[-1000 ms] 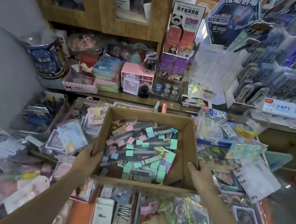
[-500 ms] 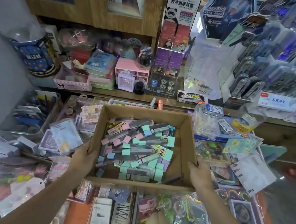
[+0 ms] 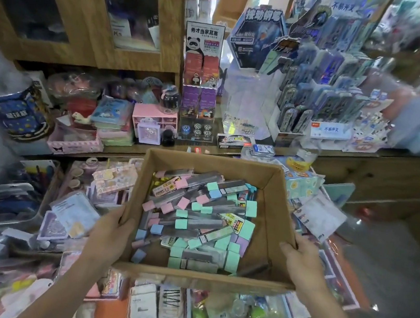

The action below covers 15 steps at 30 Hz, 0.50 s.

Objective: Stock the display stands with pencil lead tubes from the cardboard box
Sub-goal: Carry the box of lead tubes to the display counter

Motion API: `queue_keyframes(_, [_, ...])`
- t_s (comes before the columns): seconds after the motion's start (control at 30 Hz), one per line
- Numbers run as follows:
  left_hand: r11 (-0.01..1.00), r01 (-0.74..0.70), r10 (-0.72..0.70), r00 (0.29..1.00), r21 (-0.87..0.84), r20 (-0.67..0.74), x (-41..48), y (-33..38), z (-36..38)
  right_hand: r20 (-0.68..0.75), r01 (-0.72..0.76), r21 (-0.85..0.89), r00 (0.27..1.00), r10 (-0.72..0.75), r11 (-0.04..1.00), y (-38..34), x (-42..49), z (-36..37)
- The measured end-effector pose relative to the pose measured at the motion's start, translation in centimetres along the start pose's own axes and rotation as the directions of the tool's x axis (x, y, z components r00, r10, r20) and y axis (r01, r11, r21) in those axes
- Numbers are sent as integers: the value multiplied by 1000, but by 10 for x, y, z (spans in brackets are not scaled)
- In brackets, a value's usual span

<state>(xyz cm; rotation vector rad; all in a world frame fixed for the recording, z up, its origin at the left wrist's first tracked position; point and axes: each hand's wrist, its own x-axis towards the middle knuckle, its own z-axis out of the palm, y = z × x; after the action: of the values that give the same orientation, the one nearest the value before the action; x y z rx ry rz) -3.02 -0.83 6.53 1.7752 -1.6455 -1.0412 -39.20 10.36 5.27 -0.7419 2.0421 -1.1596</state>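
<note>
An open cardboard box [image 3: 267,222] is held in front of me above a crowded stationery counter. Inside lies a loose heap of pencil lead tubes [image 3: 197,219], grey with mint, pink, blue and lilac caps. My left hand [image 3: 107,233] grips the box's near left corner, thumb over the rim. My right hand [image 3: 302,262] grips the near right corner the same way. Tiered display stands [image 3: 319,93] with blue pen packs rise on the shelf at the back right. A clear acrylic stand [image 3: 241,103] sits left of them.
A panda-branded display [image 3: 201,75] and a pink mini drawer unit [image 3: 155,118] stand on the wooden shelf behind the box. Packaged stationery covers the lower counter [image 3: 81,210] on all sides. A wooden glass-door cabinet [image 3: 95,5] fills the back left. Floor shows at the right.
The box has risen a little and shifted right in the view with both hands still holding its near corners. The view has tilted up toward the display stands.
</note>
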Motion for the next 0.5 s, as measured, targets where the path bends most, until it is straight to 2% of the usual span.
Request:
queue_keyframes(0.23, [992, -120, 111, 982, 50, 156, -40, 43, 21, -185, -84, 46, 979, 91, 995, 29, -81, -73])
queue_keyframes(0.37, [984, -173, 157, 956, 43, 249, -72, 76, 51, -299, -108, 72, 946, 124, 992, 54, -115, -123])
queue_keyframes(0.5, [972, -231, 208, 930, 41, 302, -110, 108, 94, -353, -142, 104, 920, 170, 984, 86, -138, -179])
